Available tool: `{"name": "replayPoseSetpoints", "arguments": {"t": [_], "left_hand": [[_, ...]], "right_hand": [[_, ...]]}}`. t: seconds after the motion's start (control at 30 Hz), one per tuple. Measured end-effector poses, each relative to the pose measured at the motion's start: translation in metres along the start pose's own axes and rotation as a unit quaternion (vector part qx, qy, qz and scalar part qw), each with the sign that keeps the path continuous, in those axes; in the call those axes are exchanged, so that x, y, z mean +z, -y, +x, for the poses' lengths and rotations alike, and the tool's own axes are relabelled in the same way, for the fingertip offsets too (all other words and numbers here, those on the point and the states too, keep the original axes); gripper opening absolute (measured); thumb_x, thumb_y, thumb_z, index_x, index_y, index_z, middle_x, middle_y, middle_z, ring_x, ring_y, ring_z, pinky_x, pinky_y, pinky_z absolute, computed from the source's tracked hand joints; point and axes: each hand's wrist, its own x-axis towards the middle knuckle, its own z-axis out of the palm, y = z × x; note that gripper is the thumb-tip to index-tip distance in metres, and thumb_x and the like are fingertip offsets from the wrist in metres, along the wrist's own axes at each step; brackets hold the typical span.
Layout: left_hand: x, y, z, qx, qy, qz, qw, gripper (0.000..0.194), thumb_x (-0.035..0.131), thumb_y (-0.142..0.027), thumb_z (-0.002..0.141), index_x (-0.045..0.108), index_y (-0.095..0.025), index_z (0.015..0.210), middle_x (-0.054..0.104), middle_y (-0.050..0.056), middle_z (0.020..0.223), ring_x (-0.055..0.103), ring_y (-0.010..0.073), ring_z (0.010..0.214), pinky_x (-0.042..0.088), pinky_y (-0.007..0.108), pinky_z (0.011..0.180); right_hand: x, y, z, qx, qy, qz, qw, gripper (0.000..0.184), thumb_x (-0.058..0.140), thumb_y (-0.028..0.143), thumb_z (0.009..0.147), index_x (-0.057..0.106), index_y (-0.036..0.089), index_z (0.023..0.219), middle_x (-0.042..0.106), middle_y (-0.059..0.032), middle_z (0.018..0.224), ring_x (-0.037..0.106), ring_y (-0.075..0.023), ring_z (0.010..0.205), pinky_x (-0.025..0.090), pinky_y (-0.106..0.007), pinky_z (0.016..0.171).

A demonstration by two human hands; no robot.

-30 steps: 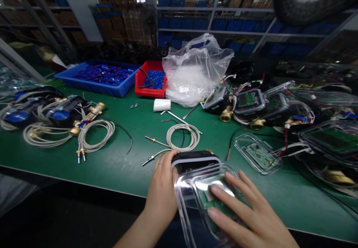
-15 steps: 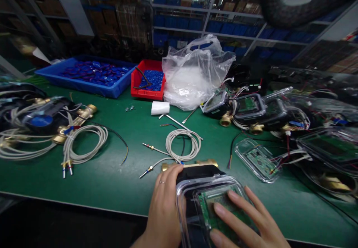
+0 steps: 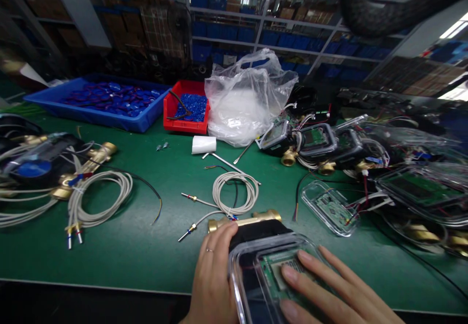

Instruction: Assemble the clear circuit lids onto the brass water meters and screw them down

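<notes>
A black meter with a clear cover (image 3: 243, 285) stands at the front of the bench. My left hand (image 3: 215, 270) wraps round its left side, with the thumb hidden. Fingers spread, my right hand (image 3: 325, 285) lies on top of the cover, partly over a green circuit board (image 3: 268, 270) with a display. Dark digits show on that display between the fingers. Behind the meter a brass pipe fitting (image 3: 268, 215) sticks out. Just beyond lies a coiled grey cable (image 3: 253, 195) with two metal-tipped probes (image 3: 188, 233) pointing left.
More meters with brass fittings and cables crowd the left (image 3: 32, 168) and right (image 3: 420, 187). A blue tray (image 3: 142, 122), a red bin (image 3: 185, 128) and a clear plastic bag (image 3: 237, 114) line the back. An open clear cover with a circuit board (image 3: 331, 209) lies at right.
Dark digits now show on the meter's display, where none were visible before. My view has shifted slightly, while both hands keep nearly the same places on the meter.
</notes>
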Motion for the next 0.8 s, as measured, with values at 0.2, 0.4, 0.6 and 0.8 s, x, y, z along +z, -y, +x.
{"name": "replayPoseSetpoints", "arguments": {"t": [0.2, 0.4, 0.6, 0.8], "left_hand": [[-0.004, 0.006, 0.017, -0.039, 0.032, -0.053, 0.997, 0.034, 0.037, -0.015, 0.087, 0.054, -0.015, 0.117, 0.068, 0.011, 0.108, 0.064, 0.0205, 0.1, 0.053, 0.033, 0.084], [-0.007, 0.026, 0.071, -0.159, 0.128, -0.118, 0.972, 0.032, 0.039, -0.03, 0.088, 0.064, -0.015, 0.1, 0.071, 0.01, 0.095, 0.067, 0.0244, 0.087, 0.054, 0.037, 0.074], [-0.01, 0.012, 0.065, 0.09, -0.218, 0.067, 0.969, 0.015, 0.056, -0.014, 0.083, 0.058, -0.015, 0.097, 0.065, 0.008, 0.09, 0.063, 0.0199, 0.088, 0.051, 0.034, 0.081], [-0.003, -0.009, 0.07, 0.336, -0.09, 0.035, 0.937, 0.032, 0.041, -0.002, 0.085, 0.059, -0.011, 0.109, 0.067, 0.013, 0.103, 0.062, 0.0195, 0.1, 0.048, 0.029, 0.091]], "right_hand": [[-0.018, -0.012, 0.034, 0.03, 0.097, 0.054, 0.993, 0.034, 0.044, 0.021, 0.091, 0.061, 0.027, 0.12, 0.062, 0.0, 0.12, 0.057, -0.0187, 0.113, 0.045, -0.031, 0.102], [-0.009, -0.048, 0.099, 0.156, 0.186, 0.195, 0.95, 0.033, 0.05, 0.016, 0.09, 0.06, 0.021, 0.12, 0.063, -0.0021, 0.119, 0.061, -0.0179, 0.105, 0.049, -0.03, 0.092], [-0.002, -0.076, 0.121, 0.17, 0.245, 0.229, 0.927, 0.031, 0.056, 0.022, 0.091, 0.06, 0.021, 0.122, 0.064, -0.0039, 0.117, 0.06, -0.0218, 0.106, 0.047, -0.032, 0.091], [-0.008, -0.072, 0.123, 0.171, 0.276, 0.197, 0.925, 0.034, 0.054, 0.02, 0.092, 0.057, 0.021, 0.126, 0.061, -0.004, 0.122, 0.058, -0.0213, 0.111, 0.044, -0.028, 0.092]]}}
